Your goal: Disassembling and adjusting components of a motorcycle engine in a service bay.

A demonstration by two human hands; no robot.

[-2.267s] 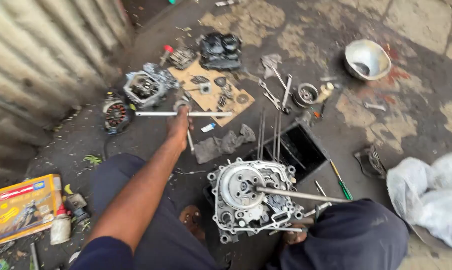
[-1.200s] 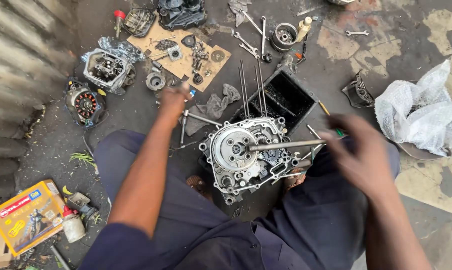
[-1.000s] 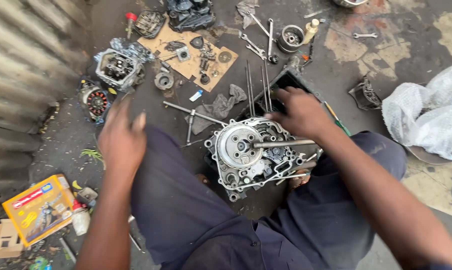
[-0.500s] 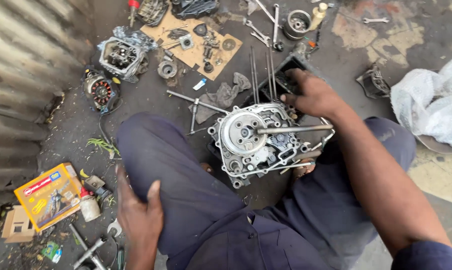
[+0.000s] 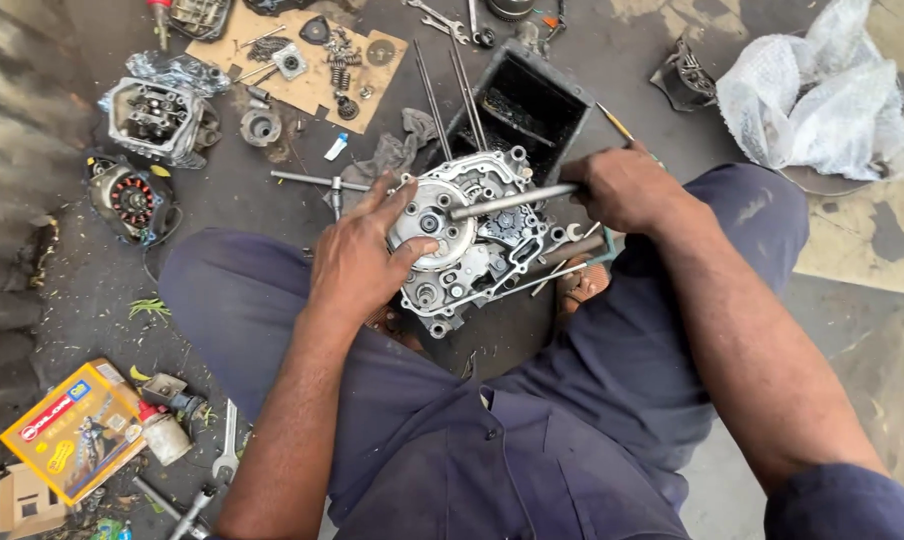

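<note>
A grey metal engine crankcase [image 5: 477,235] lies on the ground between my knees, with gears and a round clutch face showing. My left hand [image 5: 360,255] rests flat on its left side, fingers spread over the round part. My right hand [image 5: 622,185] is closed around the end of a long steel rod [image 5: 512,201] that runs left into the middle of the crankcase. Two more rods stick out under that hand.
A black rectangular tray [image 5: 525,100] stands just behind the crankcase. Cardboard with small parts [image 5: 307,55], an engine cylinder head [image 5: 157,115] and a stator [image 5: 132,200] lie at the upper left. A white plastic bag [image 5: 822,95] sits upper right; a yellow box [image 5: 72,430] lower left.
My left hand came back from the far tools, dropped to my left side, then moved onto the crankcase. My right hand moved in and took hold of the rod.
</note>
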